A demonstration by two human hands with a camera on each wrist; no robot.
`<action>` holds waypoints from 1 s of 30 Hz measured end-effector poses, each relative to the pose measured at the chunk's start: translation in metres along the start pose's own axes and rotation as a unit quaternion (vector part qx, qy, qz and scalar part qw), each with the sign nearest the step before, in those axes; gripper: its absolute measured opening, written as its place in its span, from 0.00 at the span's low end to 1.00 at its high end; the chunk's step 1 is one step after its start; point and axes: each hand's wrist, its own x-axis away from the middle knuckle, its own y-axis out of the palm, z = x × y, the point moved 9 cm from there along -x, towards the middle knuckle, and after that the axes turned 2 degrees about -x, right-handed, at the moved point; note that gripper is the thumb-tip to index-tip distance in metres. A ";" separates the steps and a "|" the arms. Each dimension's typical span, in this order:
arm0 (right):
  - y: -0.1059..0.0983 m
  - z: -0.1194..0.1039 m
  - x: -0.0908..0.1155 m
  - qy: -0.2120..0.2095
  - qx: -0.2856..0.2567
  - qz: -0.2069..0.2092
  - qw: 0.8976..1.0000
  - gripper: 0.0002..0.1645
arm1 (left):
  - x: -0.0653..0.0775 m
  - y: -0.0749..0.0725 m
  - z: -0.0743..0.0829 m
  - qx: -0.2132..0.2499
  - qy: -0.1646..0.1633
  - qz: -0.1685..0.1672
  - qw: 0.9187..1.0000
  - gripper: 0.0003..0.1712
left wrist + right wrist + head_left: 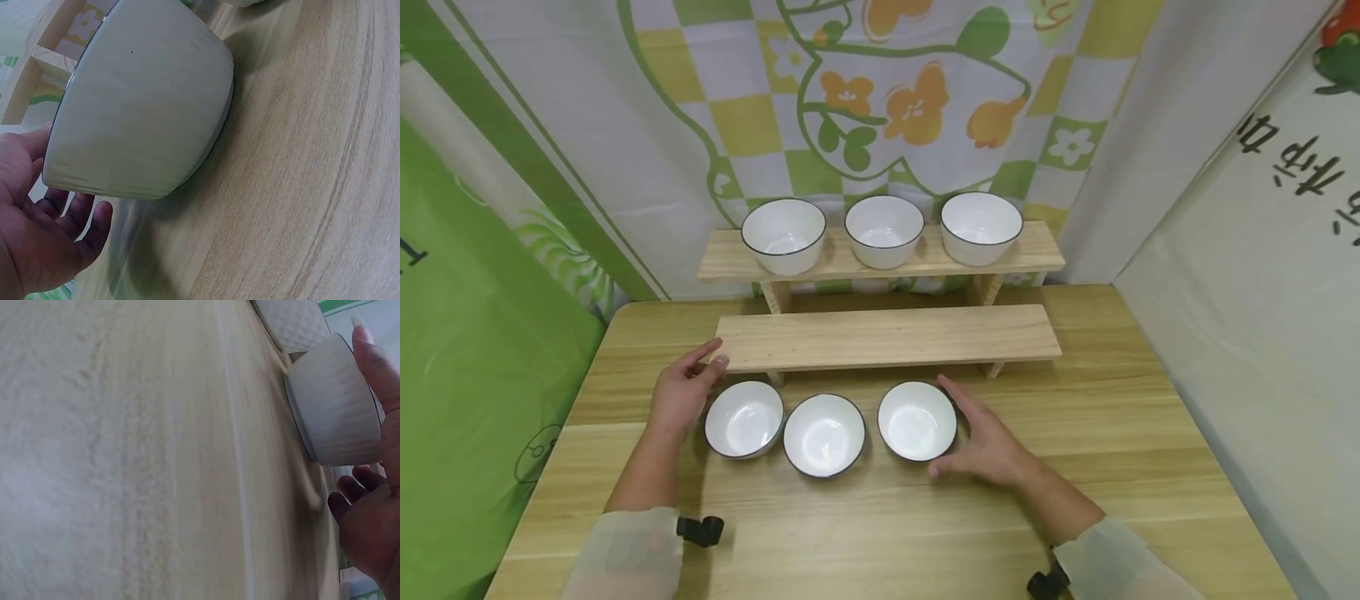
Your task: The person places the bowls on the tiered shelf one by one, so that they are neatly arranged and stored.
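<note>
Bowl at front right (917, 421): on the table (850, 542), flanked by the right hand (988, 442), thumb and fingers spread wide; contact cannot be told.
Left hand (681, 396): loosely poised beside the leftmost front bowl (745, 419), ungripping.
Bowl grasp: apparently being prepared; narrower, even closure called for.

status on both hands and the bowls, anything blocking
Right hand spread beside rightmost front bowl; left hand beside leftmost front bowl. Contact unclear. Nothing visibly in the way.

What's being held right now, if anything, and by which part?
Left hand: no hold visible. Right hand: cannot tell; it curves around the right side of the rightmost front bowl, but whether it grips there isn't clear.
</note>
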 end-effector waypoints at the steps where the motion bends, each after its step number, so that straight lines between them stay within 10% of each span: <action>1: 0.002 0.000 0.000 0.004 0.005 -0.002 1.000 0.85 | 0.000 0.000 0.000 0.001 0.000 0.000 1.000 0.31; 30: 0.017 0.005 -0.005 0.049 0.004 -0.015 0.999 0.86 | 0.001 0.000 0.002 0.001 -0.005 -0.004 1.000 0.32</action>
